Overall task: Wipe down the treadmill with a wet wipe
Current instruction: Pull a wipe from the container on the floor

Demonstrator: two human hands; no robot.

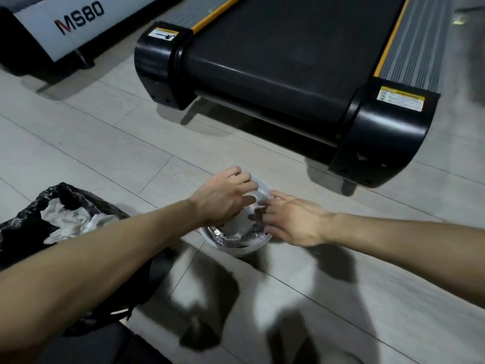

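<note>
Looks like a gym or fitness room, indoors. Holds a treadmill (275, 61) with a black running belt, ribbed grey side rails edged in yellow, and black end caps bearing yellow warning labels (400, 98), standing on a pale wood-look plank floor (105, 143). Shows a second machine (65, 30) toward the floor's far left corner, its white panel marked MS80. Keeps a black rubbish bag (31, 214) of crumpled white material near the floor's left edge.

- Black rubber treadmill belt (275, 56), yellow edge stripes (388, 46), grey ribbed side rails (420, 43).
- Pale grey wood-grain plank floor (105, 132).
- Glossy black plastic bag (23, 227), white crumpled tissue (68, 219) inside.
- White round plastic tub (236, 250), silver foil lining (231, 236).
</note>
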